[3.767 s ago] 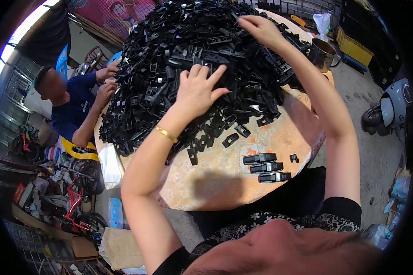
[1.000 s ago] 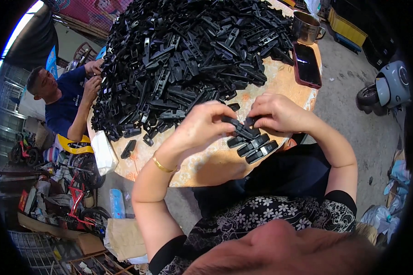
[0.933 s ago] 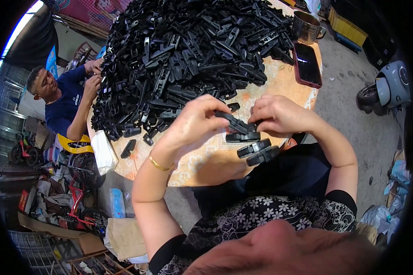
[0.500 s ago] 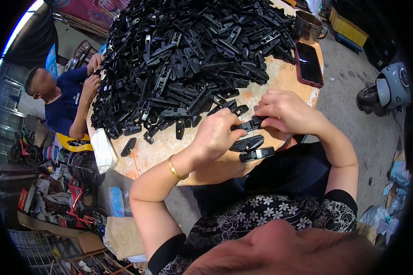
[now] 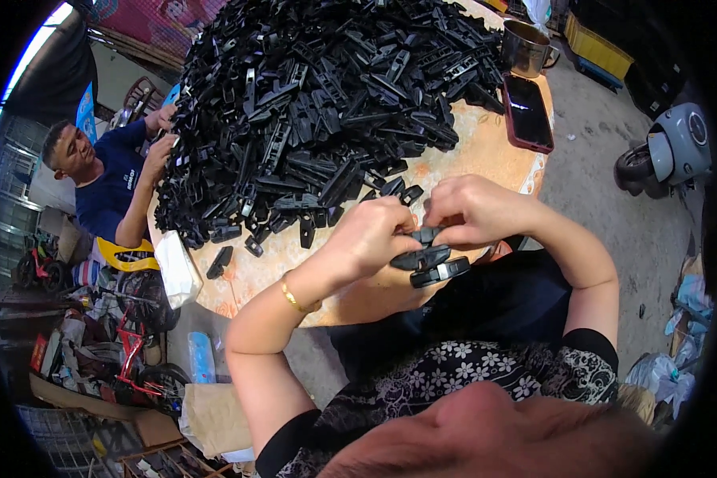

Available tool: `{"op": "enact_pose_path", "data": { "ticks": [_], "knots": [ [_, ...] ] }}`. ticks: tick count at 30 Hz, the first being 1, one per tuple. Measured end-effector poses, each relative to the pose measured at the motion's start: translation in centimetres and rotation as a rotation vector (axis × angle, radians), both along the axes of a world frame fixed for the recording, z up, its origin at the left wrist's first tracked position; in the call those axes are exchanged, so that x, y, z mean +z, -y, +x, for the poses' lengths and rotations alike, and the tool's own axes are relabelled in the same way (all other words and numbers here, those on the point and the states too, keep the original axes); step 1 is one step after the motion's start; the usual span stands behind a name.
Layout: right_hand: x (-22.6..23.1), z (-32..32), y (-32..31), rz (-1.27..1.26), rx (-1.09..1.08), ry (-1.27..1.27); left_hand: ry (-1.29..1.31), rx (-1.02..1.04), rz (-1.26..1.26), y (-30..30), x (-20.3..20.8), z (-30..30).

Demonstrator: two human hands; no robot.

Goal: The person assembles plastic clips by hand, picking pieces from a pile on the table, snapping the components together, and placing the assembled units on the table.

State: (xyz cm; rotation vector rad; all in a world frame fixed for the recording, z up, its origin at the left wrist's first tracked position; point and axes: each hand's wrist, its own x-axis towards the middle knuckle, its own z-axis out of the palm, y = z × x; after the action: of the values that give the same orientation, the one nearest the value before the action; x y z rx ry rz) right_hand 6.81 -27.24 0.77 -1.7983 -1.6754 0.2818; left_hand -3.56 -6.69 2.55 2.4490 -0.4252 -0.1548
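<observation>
Both hands meet at the near edge of a table, pinching one small black plastic part (image 5: pixel 427 235) between them. My left hand (image 5: pixel 368 237) grips its left end with curled fingers, and my right hand (image 5: pixel 479 210) has thumb and fingertips closed at its right end. Much of that part is hidden by the fingers. Just below it lies a second, elongated black plastic piece (image 5: pixel 422 258), close to my left thumb. Nearer to me rests a similar black piece with a pale band (image 5: pixel 441 272). A large heap of such black parts (image 5: pixel 311 111) covers the far side.
The table (image 5: pixel 494 143) has a flowered orange cover. A phone (image 5: pixel 527 113) and a metal mug (image 5: pixel 527 48) stand at its right edge. A white packet (image 5: pixel 177 269) lies at the left edge. Across the heap, a person in dark blue (image 5: pixel 110 179) handles parts.
My hands have drawn closer together, and the part between them is more covered by fingers. The piece below has shifted slightly left. The other person's head has tilted.
</observation>
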Motion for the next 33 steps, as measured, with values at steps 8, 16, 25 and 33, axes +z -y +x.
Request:
{"op": "enact_pose_path", "data": {
  "ticks": [8, 16, 25, 33],
  "knots": [
    [-1.8, 0.5, -2.6, 0.244, -0.265, 0.235, 0.399, 0.236, 0.237, -1.8, 0.1, 0.3],
    [-1.3, 2.1, 0.1, 0.069, -0.336, 0.146, 0.554, -0.012, 0.273, 0.9, -1.2, -0.8],
    [-0.3, 2.5, 1.7, -0.037, -0.407, 0.143, 0.432, -0.091, 0.285, 0.0, 0.0, -1.3],
    [0.2, 1.0, 1.0, 0.112, -0.257, 0.019, 0.024, 0.215, -0.23, -0.8, 0.0, 0.7]
  ]
}}
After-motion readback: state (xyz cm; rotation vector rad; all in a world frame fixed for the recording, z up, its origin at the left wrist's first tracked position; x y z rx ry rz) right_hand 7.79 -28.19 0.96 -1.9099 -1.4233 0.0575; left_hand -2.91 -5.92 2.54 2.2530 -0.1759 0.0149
